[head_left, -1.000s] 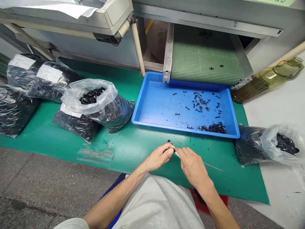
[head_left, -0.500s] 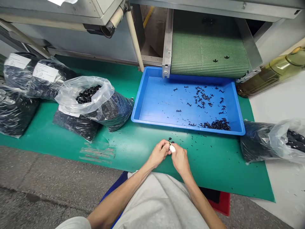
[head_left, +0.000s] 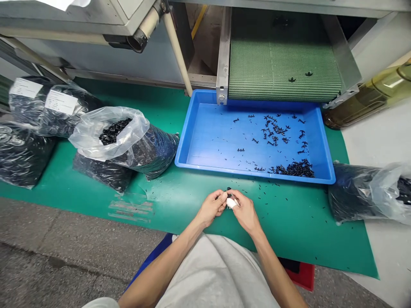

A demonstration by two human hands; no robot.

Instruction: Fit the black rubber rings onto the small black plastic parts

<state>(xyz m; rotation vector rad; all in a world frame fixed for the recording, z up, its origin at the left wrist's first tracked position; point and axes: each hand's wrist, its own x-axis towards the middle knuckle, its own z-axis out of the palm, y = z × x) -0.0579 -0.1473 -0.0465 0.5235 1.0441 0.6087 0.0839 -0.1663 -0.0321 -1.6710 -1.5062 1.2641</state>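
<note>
My left hand (head_left: 211, 208) and my right hand (head_left: 248, 214) meet above the green mat, just in front of the blue tray (head_left: 221, 171). Their fingertips are closed around a small black plastic part (head_left: 229, 194), mostly covered by the fingers. White wrapping (head_left: 231, 203) covers a digit of my right hand, close to the left fingertips. Inside the tray, loose black plastic parts (head_left: 272, 130) lie scattered. A denser heap of small black pieces (head_left: 297, 168) fills the near right corner.
A green conveyor belt (head_left: 282, 64) ends over the tray's back edge, carrying a few black parts. An open bag (head_left: 141, 145) of black pieces stands left, beside several closed bags (head_left: 25, 149). Another open bag (head_left: 356, 188) and a yellowish bottle (head_left: 369, 94) are right.
The fingers of both hands have shifted around the black part, and my right hand's knuckles have spread slightly away from the left. The camera view has moved a little.
</note>
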